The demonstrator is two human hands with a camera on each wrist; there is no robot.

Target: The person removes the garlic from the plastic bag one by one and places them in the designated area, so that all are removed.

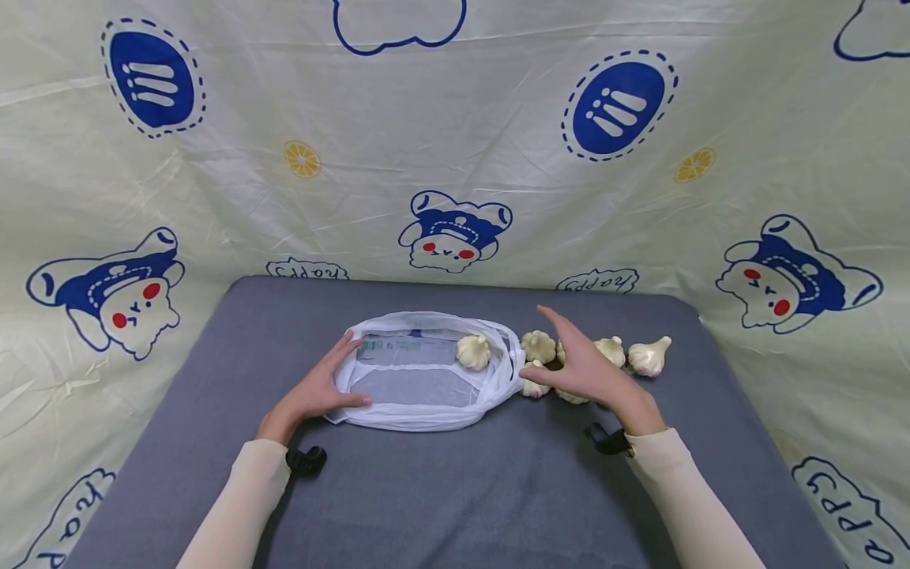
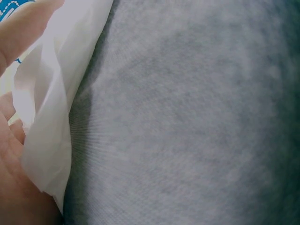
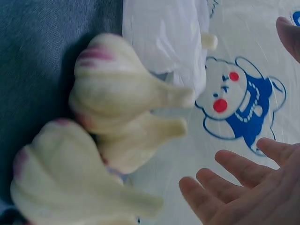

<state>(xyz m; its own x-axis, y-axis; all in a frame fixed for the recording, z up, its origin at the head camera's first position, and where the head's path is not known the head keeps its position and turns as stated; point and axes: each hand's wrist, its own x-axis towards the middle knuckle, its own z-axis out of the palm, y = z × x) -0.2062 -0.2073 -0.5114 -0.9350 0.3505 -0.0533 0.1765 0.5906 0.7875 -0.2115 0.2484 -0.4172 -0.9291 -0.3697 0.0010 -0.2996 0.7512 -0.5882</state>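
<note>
A white plastic bag (image 1: 426, 419) lies on the table with its mouth spread wide, facing up. Inside, toward its right end, sits one garlic bulb (image 1: 472, 352). My left hand (image 1: 323, 387) rests against the bag's left side, thumb and fingers spread apart along the rim; the white plastic (image 2: 51, 126) covers part of that hand in the left wrist view. Right of the bag, my right hand (image 1: 586, 367) hovers over several garlic bulbs (image 1: 538, 346), its thumb and fingers apart and holding nothing. The hand hides some bulbs. Up close, purple-streaked bulbs (image 3: 112, 84) lie beside the bag.
A grey cloth (image 1: 441, 498) covers the table. Behind it hangs a pale printed sheet (image 1: 490, 158) with blue cartoon figures. The rightmost garlic bulb (image 1: 648, 357) lies a little apart from the others. Each wrist wears a black strap (image 1: 307, 461).
</note>
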